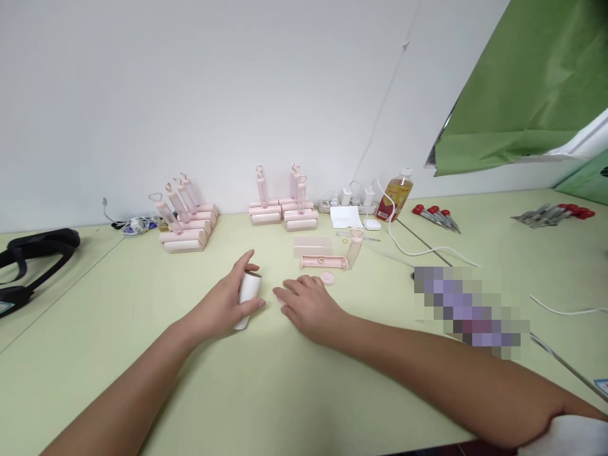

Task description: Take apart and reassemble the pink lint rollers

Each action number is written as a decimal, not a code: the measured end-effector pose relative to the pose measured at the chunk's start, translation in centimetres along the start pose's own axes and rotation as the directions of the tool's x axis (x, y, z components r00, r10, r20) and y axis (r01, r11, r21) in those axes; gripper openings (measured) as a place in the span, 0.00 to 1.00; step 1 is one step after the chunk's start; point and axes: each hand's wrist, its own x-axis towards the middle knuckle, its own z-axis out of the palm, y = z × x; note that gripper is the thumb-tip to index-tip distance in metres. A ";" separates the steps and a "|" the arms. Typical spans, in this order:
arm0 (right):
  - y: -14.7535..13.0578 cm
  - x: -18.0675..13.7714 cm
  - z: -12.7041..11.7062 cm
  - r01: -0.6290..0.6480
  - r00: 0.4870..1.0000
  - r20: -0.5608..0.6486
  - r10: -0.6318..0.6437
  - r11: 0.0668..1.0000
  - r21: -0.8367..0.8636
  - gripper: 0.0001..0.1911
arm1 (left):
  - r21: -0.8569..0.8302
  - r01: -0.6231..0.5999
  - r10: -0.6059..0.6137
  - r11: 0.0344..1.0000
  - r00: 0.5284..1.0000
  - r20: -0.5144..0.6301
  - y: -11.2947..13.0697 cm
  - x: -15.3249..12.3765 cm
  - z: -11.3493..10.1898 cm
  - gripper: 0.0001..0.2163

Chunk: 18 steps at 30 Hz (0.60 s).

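My left hand [221, 307] is wrapped round a white paper roll [249, 292] with a dark open core at its upper end. It holds the roll tilted, low over the pale green table [228, 392]. My right hand [316, 310] rests palm down on the table, its fingers spread; a faint pinkish piece partly shows by the fingertips. Just beyond it lie a pink disc [327, 278] and an open pink case [327, 262] with a ring inside. A clear tube with a pink loop top [354, 249] stands at the case's right end, and a translucent pink cover [312, 246] lies behind.
Several pink rollers with upright handles stand at the back left [183, 240] and back centre [300, 221]. Behind right are a drink bottle [396, 195], white cables, a power strip and red-ended tools [437, 216]. A black strap [42, 253] lies far left, a blurred object [468, 310] right.
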 end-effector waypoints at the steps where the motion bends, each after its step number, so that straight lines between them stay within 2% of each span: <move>1: 0.2 0.1 0.1 -0.012 0.999 0.039 0.012 1.000 0.007 0.13 | 0.018 0.003 -0.004 1.000 1.000 0.017 0.2 0.0 -0.1 0.42; 4: 0.6 0.3 0.2 -0.017 0.997 0.072 0.013 0.999 0.046 0.14 | 0.048 0.008 -0.010 0.999 0.999 0.030 0.7 0.0 -0.1 0.42; 8: 0.9 0.2 0.3 -0.036 0.998 0.053 0.028 0.989 0.144 0.19 | 0.080 -0.022 0.019 0.997 0.999 0.037 1.1 -0.1 0.0 0.34; 12: 1.4 0.1 0.3 -0.027 0.998 0.060 0.014 0.977 0.211 0.18 | 0.106 -0.089 0.071 0.990 0.984 0.165 1.7 -0.3 -0.2 0.24; 15: 1.3 0.3 -0.1 -0.116 0.992 0.084 0.094 0.942 0.315 0.14 | 0.110 -0.113 0.087 0.987 0.971 0.223 2.4 -0.5 -0.3 0.19; 18: 1.0 0.5 -0.6 -0.223 0.975 0.116 0.190 0.856 0.467 0.13 | 0.089 -0.136 0.114 0.987 0.968 0.222 2.8 -0.5 0.0 0.18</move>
